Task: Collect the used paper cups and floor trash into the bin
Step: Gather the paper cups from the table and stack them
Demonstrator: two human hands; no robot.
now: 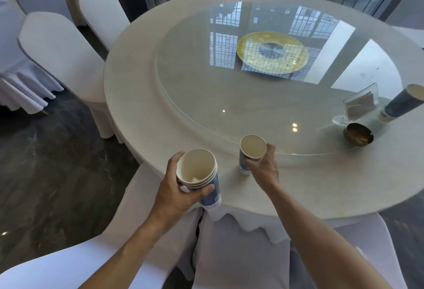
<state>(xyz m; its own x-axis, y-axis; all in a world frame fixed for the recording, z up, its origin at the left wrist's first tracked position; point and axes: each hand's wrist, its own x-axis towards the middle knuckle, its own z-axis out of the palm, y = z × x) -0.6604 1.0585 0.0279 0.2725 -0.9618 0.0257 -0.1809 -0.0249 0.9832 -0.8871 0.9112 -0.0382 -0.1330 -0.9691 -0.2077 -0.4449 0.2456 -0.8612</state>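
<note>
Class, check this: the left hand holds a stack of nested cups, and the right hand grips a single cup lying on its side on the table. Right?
Not quite. In the head view the single cup under the right hand stands upright on the table, not on its side. The left hand does hold the stack.

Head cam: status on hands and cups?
Left hand holds cup stack. Right hand grips single cup on table. Path clear.

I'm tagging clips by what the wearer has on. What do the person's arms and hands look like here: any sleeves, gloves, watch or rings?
Both forearms are bare as far as the frame shows, with no sleeve in view. The left hand and the right hand wear no gloves. No watch, bracelet or ring can be seen on the sides that face the camera.
</note>
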